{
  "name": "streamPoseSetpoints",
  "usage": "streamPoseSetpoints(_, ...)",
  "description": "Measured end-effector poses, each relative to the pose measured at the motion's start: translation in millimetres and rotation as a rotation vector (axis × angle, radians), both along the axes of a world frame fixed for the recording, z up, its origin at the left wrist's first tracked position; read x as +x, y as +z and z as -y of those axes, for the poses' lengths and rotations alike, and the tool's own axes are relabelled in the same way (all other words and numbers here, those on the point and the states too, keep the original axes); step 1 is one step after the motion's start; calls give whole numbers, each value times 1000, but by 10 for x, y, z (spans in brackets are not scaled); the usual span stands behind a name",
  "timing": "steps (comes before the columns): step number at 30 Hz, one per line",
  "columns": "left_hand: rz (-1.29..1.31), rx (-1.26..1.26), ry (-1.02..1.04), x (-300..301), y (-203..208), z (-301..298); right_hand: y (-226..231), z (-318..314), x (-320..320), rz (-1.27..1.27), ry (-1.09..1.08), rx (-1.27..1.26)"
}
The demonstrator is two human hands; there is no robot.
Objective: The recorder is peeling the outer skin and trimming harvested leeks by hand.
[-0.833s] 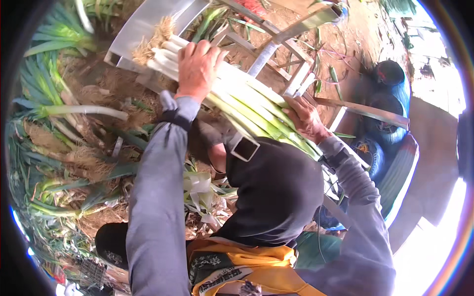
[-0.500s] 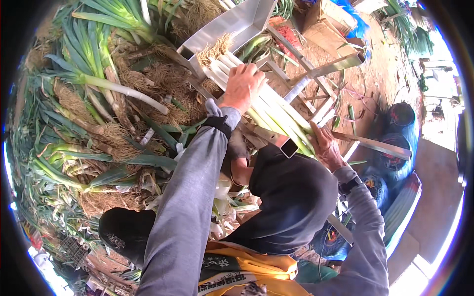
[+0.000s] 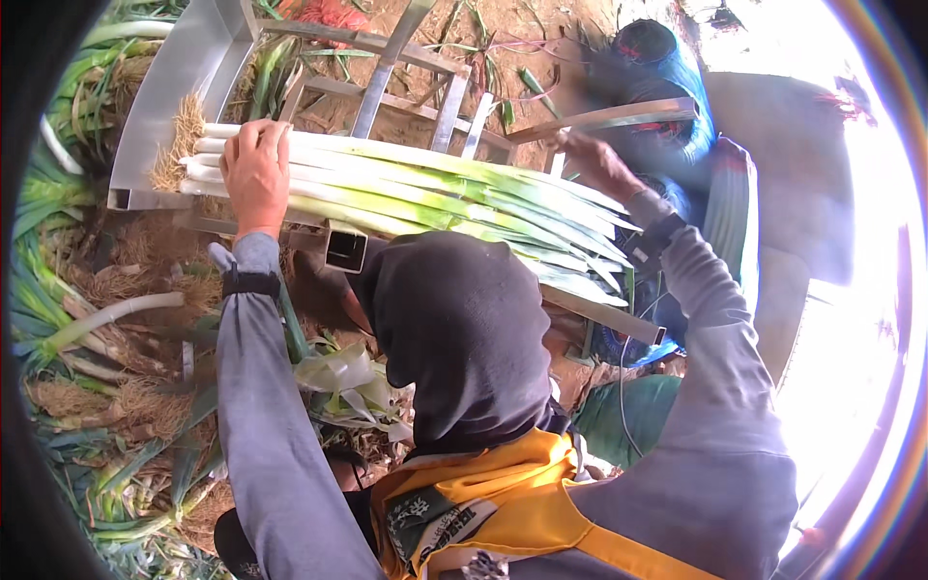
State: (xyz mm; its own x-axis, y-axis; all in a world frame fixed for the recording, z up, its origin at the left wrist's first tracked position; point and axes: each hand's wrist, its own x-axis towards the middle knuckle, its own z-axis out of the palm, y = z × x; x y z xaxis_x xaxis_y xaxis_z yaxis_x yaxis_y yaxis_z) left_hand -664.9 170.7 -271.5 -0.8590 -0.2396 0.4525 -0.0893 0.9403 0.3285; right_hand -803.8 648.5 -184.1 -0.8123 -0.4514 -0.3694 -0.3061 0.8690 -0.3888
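Note:
A bunch of long green onions (image 3: 406, 179) lies across a metal frame, with brown roots (image 3: 179, 145) at the left and leaf tips fanned out to the right. My left hand (image 3: 256, 174) is closed over the white stalks near the roots, thumb side down against them. Beside the leaves, near a metal bar (image 3: 619, 118) that sticks out to the right, is my right hand (image 3: 599, 164). It is smeared by motion, and its fingers do not show clearly. The root ends are close to an upright metal sheet (image 3: 159, 106) on the frame.
Loose green onions with roots (image 3: 116, 329) are heaped on the left. Square metal tube ends (image 3: 345, 249) point toward me. Blue wrapped bundles (image 3: 691, 77) stand at the right. A dark cloth-covered form (image 3: 454, 329) rises before my yellow apron (image 3: 522, 483).
The view has swung, so the bunch now runs nearly level. My right hand has left the leaves' lower part and moved out past them. My left hand stays on the stalks.

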Motion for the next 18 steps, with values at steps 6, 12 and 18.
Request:
streamPoseSetpoints(6,68,-3,17,51,0,26,-311,-208,508,-267,413,68)
streamPoseSetpoints(12,17,61,-70,-54,29,43,-289,-1310,464,-124,208,430)
streamPoseSetpoints(18,-107,141,-179,-14,-35,150,203,-1334,39,-427,275,394)
